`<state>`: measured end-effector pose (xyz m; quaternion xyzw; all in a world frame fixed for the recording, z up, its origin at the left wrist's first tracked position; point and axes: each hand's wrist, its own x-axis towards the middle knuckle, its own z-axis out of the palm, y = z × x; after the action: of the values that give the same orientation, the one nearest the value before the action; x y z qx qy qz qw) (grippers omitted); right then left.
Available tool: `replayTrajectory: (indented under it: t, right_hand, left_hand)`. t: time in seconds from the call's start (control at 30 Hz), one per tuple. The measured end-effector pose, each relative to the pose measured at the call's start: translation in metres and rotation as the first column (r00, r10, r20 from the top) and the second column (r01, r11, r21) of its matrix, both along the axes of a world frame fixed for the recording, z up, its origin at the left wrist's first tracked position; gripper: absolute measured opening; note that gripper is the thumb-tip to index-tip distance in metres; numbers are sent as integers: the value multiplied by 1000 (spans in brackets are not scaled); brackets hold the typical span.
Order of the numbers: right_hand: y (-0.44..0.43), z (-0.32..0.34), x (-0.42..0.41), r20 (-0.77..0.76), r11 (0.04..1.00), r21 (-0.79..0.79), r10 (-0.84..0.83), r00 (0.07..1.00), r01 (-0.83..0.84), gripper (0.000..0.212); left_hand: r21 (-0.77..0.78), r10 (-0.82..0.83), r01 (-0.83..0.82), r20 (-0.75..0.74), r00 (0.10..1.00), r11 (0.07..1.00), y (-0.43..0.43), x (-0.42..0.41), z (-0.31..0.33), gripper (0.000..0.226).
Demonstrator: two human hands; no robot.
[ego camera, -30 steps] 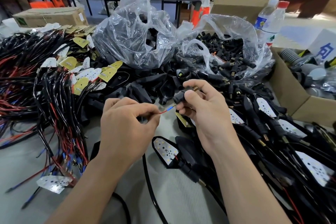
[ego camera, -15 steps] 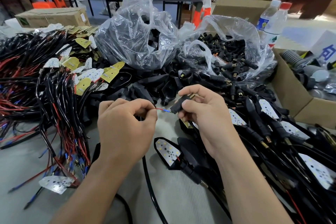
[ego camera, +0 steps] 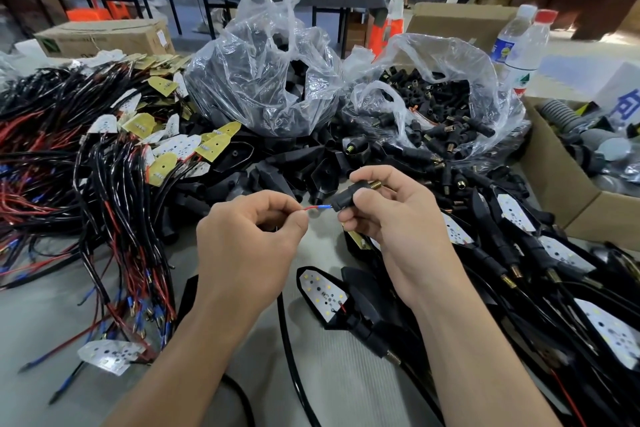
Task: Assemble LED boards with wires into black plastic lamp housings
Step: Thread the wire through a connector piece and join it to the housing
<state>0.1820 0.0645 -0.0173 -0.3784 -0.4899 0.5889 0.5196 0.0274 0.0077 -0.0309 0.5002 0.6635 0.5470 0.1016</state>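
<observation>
My right hand [ego camera: 398, 218] grips a small black plastic stem [ego camera: 346, 197] with a brass threaded end [ego camera: 375, 184] pointing right. My left hand [ego camera: 249, 243] pinches a red wire with a blue tip [ego camera: 317, 207], and the tip touches the stem's open left end. A black cable [ego camera: 291, 350] runs down from under my left hand. A housing with a white LED board [ego camera: 323, 293] fitted lies on the table just below my hands. Below my right hand the edge of another board [ego camera: 358, 239] shows, partly hidden.
Wired LED boards [ego camera: 114, 191] pile up at left. Loose black housings [ego camera: 277, 170] lie behind my hands, before two clear bags [ego camera: 263, 80] of black parts. Finished lamps [ego camera: 540, 270] stack at right. A cardboard box [ego camera: 554, 184] and two water bottles [ego camera: 523, 48] stand far right.
The blue wire tip has closed the gap to the stem's open end. My right hand has turned the stem more level, brass end to the right.
</observation>
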Motion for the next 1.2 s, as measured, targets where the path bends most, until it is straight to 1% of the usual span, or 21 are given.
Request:
replayTrajectory:
  t: [0.13, 0.2, 0.27, 0.37, 0.47, 0.53, 0.57, 0.63, 0.7, 0.8, 0.87, 0.93, 0.97, 1.0, 1.07, 1.13, 1.2]
  right_hand:
    - [0, 0, 0, -30, 1000, -3, -2, 1000, 2, 23]
    - [0, -1, -1, -43, 1000, -8, 16, 999, -17, 22]
    - [-3, -2, -4, -14, 999, -1, 53, 998, -53, 24]
    - [-6, -2, -10, 43, 995, 13, 93, 995, -94, 24]
    - [-5, -1, -11, 31, 997, 13, 74, 997, -75, 25]
    - [-4, 0, -9, -14, 999, 5, 32, 999, -32, 26]
    - [-3, 0, -7, -39, 1000, 2, 15, 999, -15, 26]
    - [-1, 1, -5, -82, 1000, 2, -14, 996, 14, 25]
    - [0, 1, -3, -120, 999, -1, -46, 992, 46, 25]
    - [1, 0, -2, -130, 997, -19, -75, 989, 73, 20]
    - [2, -1, -1, -42, 1000, -1, -30, 999, 30, 16]
    - [0, -3, -1, 112, 997, 41, 56, 992, -61, 11]
    - [-1, -4, -3, 164, 995, 54, 77, 983, -87, 10]
    - [-1, -5, -5, 183, 994, 63, 74, 980, -86, 9]
    - [-1, -6, -7, 151, 997, 73, 25, 988, -36, 8]
    - [0, -4, -7, 86, 997, 68, -42, 995, 36, 10]
    - [2, -2, -4, 13, 995, 41, -90, 996, 90, 8]
  left_hand:
    - [-11, -31, 31, -13, 999, 999, -1, -2, -1, 21]
    - [-38, -49, 47, -60, 997, 998, 0, -1, -3, 22]
    - [-53, -54, 49, -93, 994, 997, -1, 2, -4, 24]
    - [-14, -27, 26, -84, 996, 1000, -2, 6, -4, 16]
    - [11, -40, 41, -61, 997, 999, -2, 5, -3, 27]
    - [-55, -58, 51, -133, 989, 997, 0, 2, -4, 36]
    - [-98, -71, 53, -191, 979, 994, 2, 0, -6, 35]
    - [-189, -109, 62, -246, 963, 980, 4, -3, -8, 22]
    - [-268, -166, 109, -200, 966, 957, 5, -6, -7, 12]
    - [-305, -246, 216, -63, 967, 927, 6, -6, -4, 15]
    - [-273, -253, 228, -62, 965, 935, 7, -5, -3, 21]
    - [-251, -256, 228, -83, 963, 941, 7, -5, -3, 28]
    - [-250, -254, 225, -88, 963, 942, 7, -4, -3, 29]
    - [-250, -248, 220, -85, 965, 943, 6, -4, -2, 29]
    - [-235, -229, 209, -63, 971, 949, 5, -3, -2, 27]
    - [-219, -208, 192, -50, 977, 957, 4, -3, -1, 20]
    - [-236, -213, 199, -35, 976, 951, 4, -5, -2, 19]
